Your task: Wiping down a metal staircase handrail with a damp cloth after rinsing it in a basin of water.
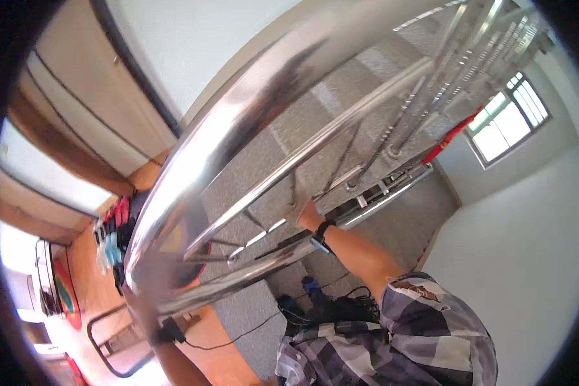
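Note:
A broad polished stainless steel handrail (212,120) curves across the view above the stairs. My left hand (147,294), blurred, is at the lower curved end of this handrail; its fingers and anything in them are unclear. My right hand (307,214) reaches to the thin metal balusters beside the middle rail (280,176). A greyish blur covers its fingers, so its grip is hidden. Just below runs a thick lower steel rail (251,270). A dark wrist device (170,332) is on my left wrist and a watch (323,236) on my right.
Grey stone steps (246,309) lie under my feet, with a black cable bundle (357,304) beside them and a thin cord crossing. A red cloth strip (453,137) hangs along the railing. Shoes (111,236) and a metal-framed stool (120,342) stand on the orange floor at left.

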Available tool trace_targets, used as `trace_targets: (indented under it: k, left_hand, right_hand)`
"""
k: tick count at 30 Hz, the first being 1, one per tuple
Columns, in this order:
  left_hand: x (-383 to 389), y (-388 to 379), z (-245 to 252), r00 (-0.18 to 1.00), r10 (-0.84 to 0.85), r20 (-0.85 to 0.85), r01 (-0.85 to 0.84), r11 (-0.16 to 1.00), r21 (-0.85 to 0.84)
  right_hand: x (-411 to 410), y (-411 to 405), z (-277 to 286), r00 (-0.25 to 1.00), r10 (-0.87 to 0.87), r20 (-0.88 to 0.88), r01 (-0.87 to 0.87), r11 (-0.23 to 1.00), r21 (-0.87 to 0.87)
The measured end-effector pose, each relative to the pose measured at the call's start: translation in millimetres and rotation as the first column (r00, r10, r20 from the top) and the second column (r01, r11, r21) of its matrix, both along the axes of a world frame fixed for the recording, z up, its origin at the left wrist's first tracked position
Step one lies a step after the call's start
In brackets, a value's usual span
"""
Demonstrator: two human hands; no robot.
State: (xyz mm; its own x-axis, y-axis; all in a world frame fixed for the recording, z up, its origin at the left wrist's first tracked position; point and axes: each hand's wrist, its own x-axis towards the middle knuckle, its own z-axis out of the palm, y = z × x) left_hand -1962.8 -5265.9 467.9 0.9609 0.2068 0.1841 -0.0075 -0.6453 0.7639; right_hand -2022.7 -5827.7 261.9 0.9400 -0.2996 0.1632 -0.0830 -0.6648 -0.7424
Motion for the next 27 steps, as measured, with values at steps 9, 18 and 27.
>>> trace_targets:
  k: [9,18,27]
  left_hand:
    - [2.3,28.7,-14.1,0.994,0.065,0.088,-0.083,0.973,0.216]
    - [-11.0,-17.0,3.4,0.996,-0.013,0.091,-0.004,0.985,0.175]
    - [4.3,10.0,-4.0,1.0,0.001,-0.019,-0.003,0.992,-0.126]
  right_hand:
    - [-91.5,-15.3,349.3,0.785,0.078,0.614,0.194,0.911,-0.364]
    - [-84.7,-199.7,514.3,0.541,0.224,0.81,0.776,0.238,-0.584]
    - [-53.0,-196.4,491.6,0.67,-0.093,0.736,0.422,0.864,-0.275]
